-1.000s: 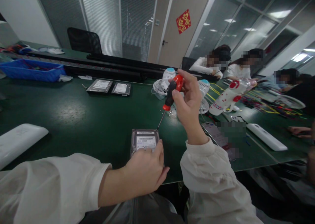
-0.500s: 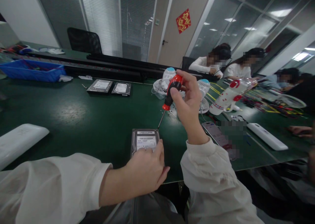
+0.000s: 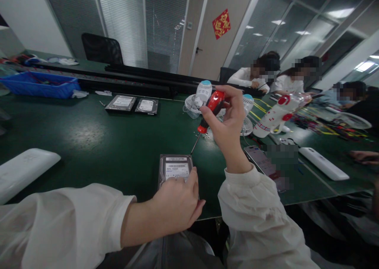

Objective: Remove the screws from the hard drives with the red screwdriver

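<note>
A hard drive [image 3: 177, 167] with a white label lies flat near the table's front edge. My left hand [image 3: 174, 204] rests across its lower part and grips it, forefinger stretched along the right edge; the covered part of the drive is hidden. In my right hand [image 3: 229, 127] is a red and black screwdriver [image 3: 215, 103], held tilted with fingers wrapped round its handle. The screwdriver's thin shaft slants down to the drive's upper right corner, its tip at the corner. Small screws [image 3: 207, 135] lie scattered on the table behind the shaft.
Two more hard drives [image 3: 121, 102] lie further back, left of small white fans [image 3: 204, 89]. A blue bin [image 3: 40, 85] stands far left. To the right are a phone [image 3: 263, 166], a white bottle [image 3: 271, 117] and a white device [image 3: 324, 163]. Other people [image 3: 251, 77] sit beyond.
My right hand has turned on the screwdriver handle, its thumb now higher and further left. The tip stays at the drive's corner. The left hand stays on the drive.
</note>
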A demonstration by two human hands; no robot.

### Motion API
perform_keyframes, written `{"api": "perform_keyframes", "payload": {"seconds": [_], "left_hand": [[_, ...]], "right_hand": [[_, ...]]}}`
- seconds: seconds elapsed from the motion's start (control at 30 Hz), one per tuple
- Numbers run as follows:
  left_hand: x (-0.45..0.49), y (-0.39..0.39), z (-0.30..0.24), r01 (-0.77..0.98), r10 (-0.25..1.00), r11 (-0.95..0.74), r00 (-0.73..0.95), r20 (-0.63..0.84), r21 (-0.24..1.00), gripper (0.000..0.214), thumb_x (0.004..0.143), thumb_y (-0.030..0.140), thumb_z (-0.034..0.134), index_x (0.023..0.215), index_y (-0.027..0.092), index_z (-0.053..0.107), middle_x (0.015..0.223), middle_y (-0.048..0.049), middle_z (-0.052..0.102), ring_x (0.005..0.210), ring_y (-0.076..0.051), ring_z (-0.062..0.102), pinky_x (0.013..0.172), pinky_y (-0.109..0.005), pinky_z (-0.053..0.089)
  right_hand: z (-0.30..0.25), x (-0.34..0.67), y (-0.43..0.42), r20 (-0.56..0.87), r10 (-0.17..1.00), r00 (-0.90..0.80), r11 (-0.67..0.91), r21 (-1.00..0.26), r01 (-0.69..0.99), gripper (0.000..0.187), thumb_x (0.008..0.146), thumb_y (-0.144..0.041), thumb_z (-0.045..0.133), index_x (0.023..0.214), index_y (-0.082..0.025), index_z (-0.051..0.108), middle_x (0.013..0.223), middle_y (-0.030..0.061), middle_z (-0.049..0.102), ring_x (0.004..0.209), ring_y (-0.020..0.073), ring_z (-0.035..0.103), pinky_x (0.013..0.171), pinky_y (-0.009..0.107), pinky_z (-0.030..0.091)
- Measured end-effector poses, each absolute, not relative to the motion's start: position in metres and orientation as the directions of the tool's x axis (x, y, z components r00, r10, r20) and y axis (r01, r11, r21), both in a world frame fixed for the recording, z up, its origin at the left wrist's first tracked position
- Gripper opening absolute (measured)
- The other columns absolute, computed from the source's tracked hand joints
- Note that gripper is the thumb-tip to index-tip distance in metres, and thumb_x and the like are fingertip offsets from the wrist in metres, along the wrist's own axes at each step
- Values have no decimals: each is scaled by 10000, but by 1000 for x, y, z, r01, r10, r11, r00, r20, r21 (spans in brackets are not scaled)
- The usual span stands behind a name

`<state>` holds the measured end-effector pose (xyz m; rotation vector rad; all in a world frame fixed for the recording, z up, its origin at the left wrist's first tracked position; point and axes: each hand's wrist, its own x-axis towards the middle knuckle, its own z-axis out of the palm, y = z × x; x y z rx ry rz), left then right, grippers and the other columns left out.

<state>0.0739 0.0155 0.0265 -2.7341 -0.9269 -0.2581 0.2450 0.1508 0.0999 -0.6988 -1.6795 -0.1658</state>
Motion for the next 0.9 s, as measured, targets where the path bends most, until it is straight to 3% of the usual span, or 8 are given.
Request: {"api": "perform_keyframes", "payload": {"seconds": [0.27, 0.47, 0.67, 0.9], "left_hand": [[74, 16, 28, 616, 582, -769, 785, 211, -170, 604, 1013, 435, 369, 1302, -17, 646, 1438, -335, 533, 755, -276, 745, 524, -344, 540], [74, 15, 28, 613, 574, -770, 787, 226, -180, 604, 1015, 440, 364, 1299, -7, 655, 1412, -315, 569, 748, -261, 741, 542, -334, 541], [74, 15, 25, 621, 574, -762, 779, 254, -182, 607, 1010, 452, 372, 1295, -1, 659, 1412, -307, 572, 725, -252, 731, 517, -330, 524], [74, 15, 27, 621, 581, -766, 780, 234, -167, 598, 1015, 444, 370, 1292, 1, 661, 1428, -303, 561, 745, -251, 735, 544, -334, 538]], "right_hand": [[100, 245, 149, 911, 396, -118, 837, -305, 455, 373, 941, -409, 556, 1309, -352, 550, 1195, 19, 637, 1069, 238, 614, 920, 483, 518], [102, 244, 148, 925, 370, -87, 798, -269, 539, 435, 830, -385, 730, 1242, -349, 596, 1152, 18, 641, 1017, 236, 611, 906, 484, 518], [99, 245, 149, 910, 396, -123, 839, -304, 452, 397, 938, -405, 557, 1330, -344, 545, 1224, 20, 644, 1127, 258, 622, 991, 548, 502], [101, 243, 148, 927, 365, -85, 795, -263, 547, 463, 827, -419, 732, 1258, -332, 585, 1209, 32, 653, 1075, 247, 621, 931, 507, 544]]}}
